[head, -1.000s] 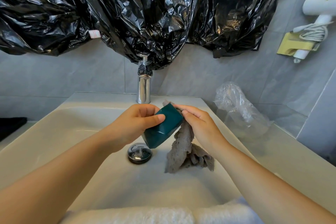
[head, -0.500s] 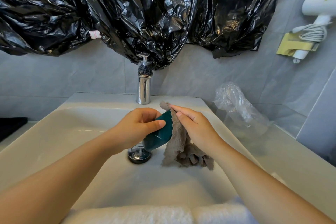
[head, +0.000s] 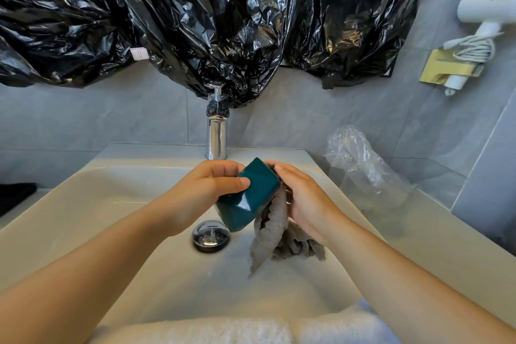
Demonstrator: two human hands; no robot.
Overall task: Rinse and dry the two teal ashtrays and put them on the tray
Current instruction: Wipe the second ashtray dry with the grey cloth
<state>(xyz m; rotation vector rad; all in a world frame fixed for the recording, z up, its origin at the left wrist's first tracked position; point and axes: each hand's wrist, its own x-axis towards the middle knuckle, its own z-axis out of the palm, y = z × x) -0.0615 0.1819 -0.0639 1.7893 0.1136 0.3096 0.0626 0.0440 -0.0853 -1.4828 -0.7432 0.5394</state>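
left hand (head: 206, 193) has its fingers wrapped round the teal ashtray (head: 251, 198), thumb on the near face, holding it tilted over the sink (head: 111, 204), just above the drain plug (head: 210, 236). right hand (head: 304, 198) fingers clutch a grey cloth (head: 272, 234) pressed against the ashtray's right side, the rest dangling into the basin

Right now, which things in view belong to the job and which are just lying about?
Job: teal ashtray, gripped by left hand; grey cloth, held against it by right hand; sink basin under both.
Lying about: black bin bags, clear plastic bag, hair dryer, white towel.
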